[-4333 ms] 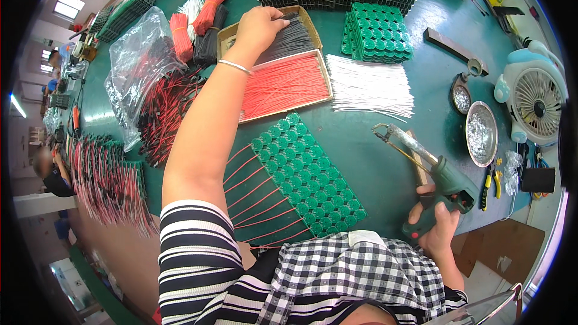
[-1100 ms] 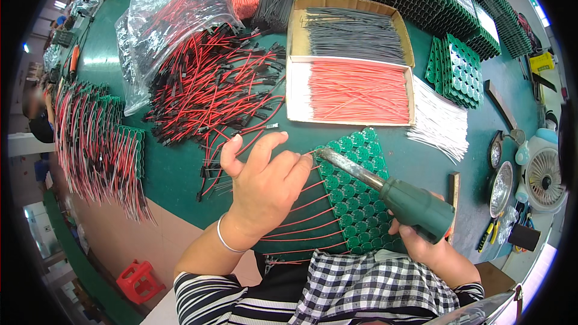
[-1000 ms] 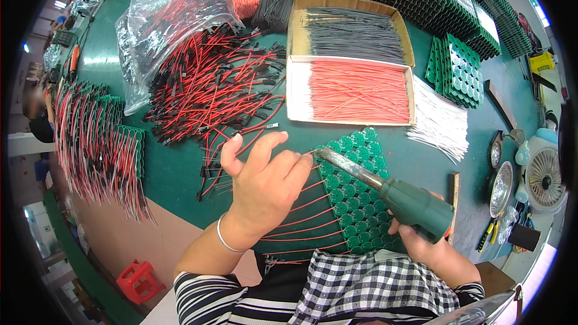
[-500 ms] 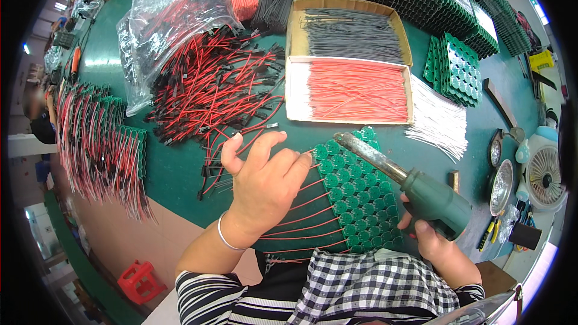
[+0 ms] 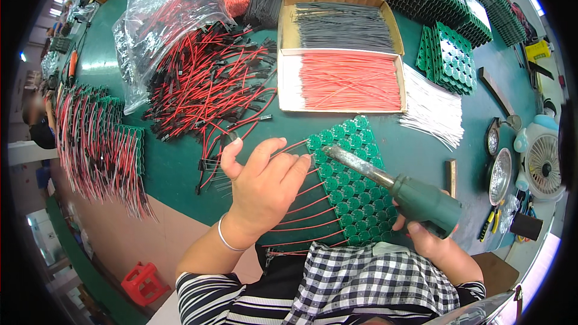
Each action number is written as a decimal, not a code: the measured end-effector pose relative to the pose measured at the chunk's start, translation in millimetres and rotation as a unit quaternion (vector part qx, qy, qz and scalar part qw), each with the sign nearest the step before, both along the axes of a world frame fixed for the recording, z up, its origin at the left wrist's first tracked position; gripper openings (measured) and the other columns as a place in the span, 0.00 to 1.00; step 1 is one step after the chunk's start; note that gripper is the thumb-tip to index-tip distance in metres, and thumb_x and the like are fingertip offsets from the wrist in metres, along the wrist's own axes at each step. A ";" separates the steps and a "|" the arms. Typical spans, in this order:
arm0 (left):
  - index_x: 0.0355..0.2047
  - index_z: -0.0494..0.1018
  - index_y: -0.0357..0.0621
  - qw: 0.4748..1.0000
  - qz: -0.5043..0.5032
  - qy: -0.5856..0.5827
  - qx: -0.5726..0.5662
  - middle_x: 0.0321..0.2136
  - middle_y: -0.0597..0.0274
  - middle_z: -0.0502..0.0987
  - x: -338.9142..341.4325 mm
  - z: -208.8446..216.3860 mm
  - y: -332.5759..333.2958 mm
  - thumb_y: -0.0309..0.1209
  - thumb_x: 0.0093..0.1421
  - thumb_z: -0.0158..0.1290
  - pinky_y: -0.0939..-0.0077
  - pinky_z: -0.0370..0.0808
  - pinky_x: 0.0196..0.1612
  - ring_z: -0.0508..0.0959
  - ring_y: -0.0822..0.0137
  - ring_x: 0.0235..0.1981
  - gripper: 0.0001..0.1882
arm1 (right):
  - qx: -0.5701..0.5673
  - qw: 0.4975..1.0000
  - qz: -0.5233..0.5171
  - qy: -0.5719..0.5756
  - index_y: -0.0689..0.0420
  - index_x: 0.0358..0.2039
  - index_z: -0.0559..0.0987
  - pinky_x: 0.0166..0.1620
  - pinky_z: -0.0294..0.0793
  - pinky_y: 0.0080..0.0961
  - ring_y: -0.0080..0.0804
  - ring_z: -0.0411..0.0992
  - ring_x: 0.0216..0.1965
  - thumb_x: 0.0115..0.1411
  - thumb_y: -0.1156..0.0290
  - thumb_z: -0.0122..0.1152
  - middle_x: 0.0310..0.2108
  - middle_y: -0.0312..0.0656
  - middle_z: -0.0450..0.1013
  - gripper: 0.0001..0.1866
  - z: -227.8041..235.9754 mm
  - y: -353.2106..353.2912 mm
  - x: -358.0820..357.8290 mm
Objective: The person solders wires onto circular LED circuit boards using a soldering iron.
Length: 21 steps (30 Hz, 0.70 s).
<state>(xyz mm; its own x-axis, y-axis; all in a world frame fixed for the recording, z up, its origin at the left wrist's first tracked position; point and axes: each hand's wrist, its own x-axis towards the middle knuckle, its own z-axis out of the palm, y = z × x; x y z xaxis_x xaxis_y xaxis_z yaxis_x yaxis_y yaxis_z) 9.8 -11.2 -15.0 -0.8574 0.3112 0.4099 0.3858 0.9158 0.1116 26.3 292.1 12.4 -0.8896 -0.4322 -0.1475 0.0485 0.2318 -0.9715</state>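
My left hand (image 5: pixel 262 189) has its fingers curled at the left edge of a green circuit board panel (image 5: pixel 355 183) of joined round boards. A red wire (image 5: pixel 291 148) runs from the panel's far left corner in behind these fingers, and the fingertips seem to pinch another. Several more red wires (image 5: pixel 310 225) trail left from the same edge. Thin pale strands (image 5: pixel 215 171) show just beyond the hand. My right hand (image 5: pixel 424 238) is wrapped round the green handle of a soldering gun (image 5: pixel 424 204). Its metal tip is over the panel's left side, close to my left fingertips.
Red wires with black connectors (image 5: pixel 211 84) lie heaped beside a plastic bag (image 5: pixel 162 18). Behind the panel stands a box (image 5: pixel 282 84) of black and red wires, with white wires (image 5: pixel 430 108) alongside. Metal bowls (image 5: pixel 500 177) and a fan (image 5: pixel 542 168) stand right; wired panels (image 5: pixel 96 150) stand left.
The view has shifted slightly. Relative to the panel, my left fingers and the gun's tip have moved nearer along its left side, leaving the far corner's red wire showing.
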 end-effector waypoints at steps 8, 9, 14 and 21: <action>0.31 0.83 0.57 1.000 -0.003 -0.012 0.004 0.27 0.79 0.77 1.6 -1.1 0.9 0.30 0.53 0.59 0.51 0.49 0.62 0.77 0.70 0.44 0.06 | 0.113 0.993 0.031 0.009 0.60 0.42 0.82 0.51 0.74 0.38 0.43 0.74 0.48 0.51 0.77 0.64 0.42 0.47 0.79 0.15 -12.9 10.0 16.4; 0.31 0.83 0.57 1.000 -0.003 -0.013 0.003 0.27 0.79 0.77 1.7 -1.0 0.7 0.30 0.53 0.59 0.51 0.49 0.62 0.77 0.70 0.44 0.06 | 0.113 0.993 0.027 -0.002 0.60 0.42 0.82 0.53 0.71 0.39 0.45 0.72 0.50 0.50 0.78 0.65 0.44 0.46 0.79 0.16 -12.7 9.6 16.2; 0.30 0.83 0.57 1.000 -0.005 -0.017 0.005 0.27 0.79 0.77 1.0 0.2 0.7 0.30 0.52 0.59 0.50 0.49 0.62 0.77 0.69 0.44 0.06 | 0.118 0.992 0.034 0.035 0.59 0.41 0.83 0.53 0.70 0.41 0.48 0.71 0.50 0.47 0.78 0.67 0.46 0.47 0.78 0.18 -16.0 10.0 15.5; 0.31 0.83 0.56 1.000 -0.007 -0.023 0.011 0.26 0.78 0.76 2.3 0.3 1.0 0.29 0.50 0.60 0.51 0.49 0.61 0.76 0.69 0.44 0.07 | 0.124 0.991 0.038 0.038 0.59 0.42 0.82 0.53 0.71 0.41 0.48 0.71 0.50 0.47 0.77 0.68 0.47 0.48 0.77 0.19 -14.9 9.2 17.1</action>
<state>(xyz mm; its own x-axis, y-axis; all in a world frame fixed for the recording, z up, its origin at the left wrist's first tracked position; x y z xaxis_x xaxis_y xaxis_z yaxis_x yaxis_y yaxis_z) 12.1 -10.1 -14.8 -0.8712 0.3141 0.3774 0.3919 0.9079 0.1491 43.4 301.3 -2.5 -0.8686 -0.4572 -0.1909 -0.0498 0.4638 -0.8845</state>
